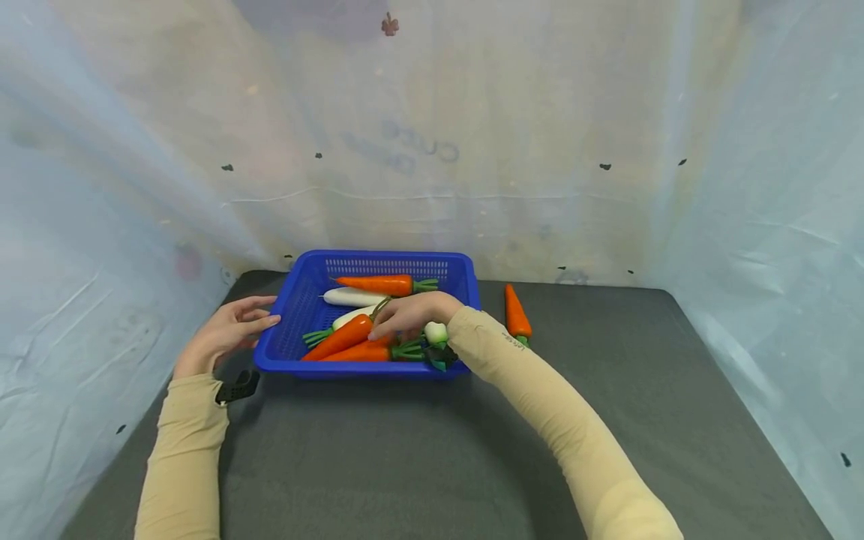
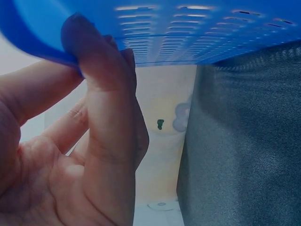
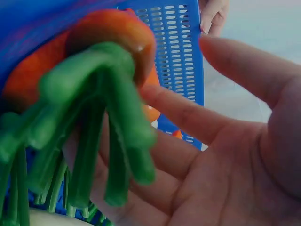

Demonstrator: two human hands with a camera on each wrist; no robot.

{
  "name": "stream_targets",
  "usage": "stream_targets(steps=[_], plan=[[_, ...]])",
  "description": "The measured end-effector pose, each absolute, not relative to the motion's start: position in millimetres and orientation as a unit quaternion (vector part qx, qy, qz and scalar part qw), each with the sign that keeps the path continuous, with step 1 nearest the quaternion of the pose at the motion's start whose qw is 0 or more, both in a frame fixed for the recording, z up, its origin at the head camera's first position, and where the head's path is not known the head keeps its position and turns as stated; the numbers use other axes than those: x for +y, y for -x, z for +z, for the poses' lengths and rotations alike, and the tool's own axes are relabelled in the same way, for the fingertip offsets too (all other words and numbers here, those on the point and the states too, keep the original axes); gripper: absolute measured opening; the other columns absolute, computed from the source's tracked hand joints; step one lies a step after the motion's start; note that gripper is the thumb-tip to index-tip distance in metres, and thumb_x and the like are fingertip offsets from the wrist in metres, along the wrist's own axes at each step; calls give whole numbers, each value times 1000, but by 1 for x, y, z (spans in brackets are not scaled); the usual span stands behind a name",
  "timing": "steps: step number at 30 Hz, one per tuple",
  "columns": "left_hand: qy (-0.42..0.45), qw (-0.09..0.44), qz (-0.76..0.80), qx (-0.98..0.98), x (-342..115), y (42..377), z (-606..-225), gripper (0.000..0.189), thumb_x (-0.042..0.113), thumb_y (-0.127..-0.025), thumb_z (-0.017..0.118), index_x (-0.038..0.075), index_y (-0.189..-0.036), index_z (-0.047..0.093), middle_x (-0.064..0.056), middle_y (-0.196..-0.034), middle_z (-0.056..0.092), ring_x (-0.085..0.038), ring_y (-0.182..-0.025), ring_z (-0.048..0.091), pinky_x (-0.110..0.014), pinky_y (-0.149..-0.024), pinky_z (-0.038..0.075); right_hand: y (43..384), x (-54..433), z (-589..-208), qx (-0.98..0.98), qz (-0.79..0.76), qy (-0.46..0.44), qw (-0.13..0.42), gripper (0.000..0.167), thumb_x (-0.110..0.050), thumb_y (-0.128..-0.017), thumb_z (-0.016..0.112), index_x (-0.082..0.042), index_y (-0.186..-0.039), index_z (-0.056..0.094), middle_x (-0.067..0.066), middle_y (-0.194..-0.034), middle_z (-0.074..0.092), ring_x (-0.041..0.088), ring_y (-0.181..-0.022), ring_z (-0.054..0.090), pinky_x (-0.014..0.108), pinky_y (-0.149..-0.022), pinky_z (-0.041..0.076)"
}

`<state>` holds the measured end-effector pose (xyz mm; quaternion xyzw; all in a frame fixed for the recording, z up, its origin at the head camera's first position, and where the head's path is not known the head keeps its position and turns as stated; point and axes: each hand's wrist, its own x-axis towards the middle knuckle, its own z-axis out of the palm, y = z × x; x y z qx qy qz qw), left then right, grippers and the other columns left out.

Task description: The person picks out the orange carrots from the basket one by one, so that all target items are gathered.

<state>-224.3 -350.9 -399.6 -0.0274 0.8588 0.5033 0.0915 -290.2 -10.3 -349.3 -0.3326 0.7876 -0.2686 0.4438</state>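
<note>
Reaching inside blue plastic basket [image 1: 364, 368] with right hand [image 1: 415, 312], loose-fingered, gripping nothing; touching basket's left rim with left hand [image 1: 224, 335], fingers extended; within basket, just left of nearer right hand, orange carrot [image 1: 343, 339], long axis slanting toward near-left corner.

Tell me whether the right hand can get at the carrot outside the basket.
Probably yes: the right hand is inside the blue basket and must lift out first, but nothing lies on the carrot's orange body.
</note>
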Motion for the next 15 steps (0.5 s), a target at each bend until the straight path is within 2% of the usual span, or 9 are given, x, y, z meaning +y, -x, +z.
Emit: stream_targets(steps=[4,6,12,15], plan=[[19,92,509,856,-352,225,-398,73,42,-90,64,6,-146,34,-24,-127,52,-26,-99,62,-46,-86,50,292,-8,-347,781,-266,338,452,32,-32,-97,58,-12,-121,64,4,-68,41,14,-48,21,34,-59,28],[18,93,508,856,-352,225,-398,73,42,-90,64,7,-146,34,-24,-127,53,-25,-98,62,-45,-85,51,293,-8,-347,784,-259,340,451,34,-30,-96,61,-11,-124,63,0,-62,39,13,-47,20,34,-58,28],[16,97,505,857,-353,224,-398,72,41,-91,63,7,-147,33,-24,-128,52,-25,-98,62,-45,-85,51,292,-7,-347,791,-243,335,450,45,-26,-92,66,-6,-132,57,-3,-65,50,10,-46,24,30,-56,30],[16,98,504,858,-353,225,-399,72,40,-92,63,7,-147,33,-24,-129,52,-25,-99,62,-46,-86,50,292,-6,-345,794,-236,329,455,45,-24,-92,67,-6,-131,56,-1,-65,43,11,-48,26,31,-57,31]])
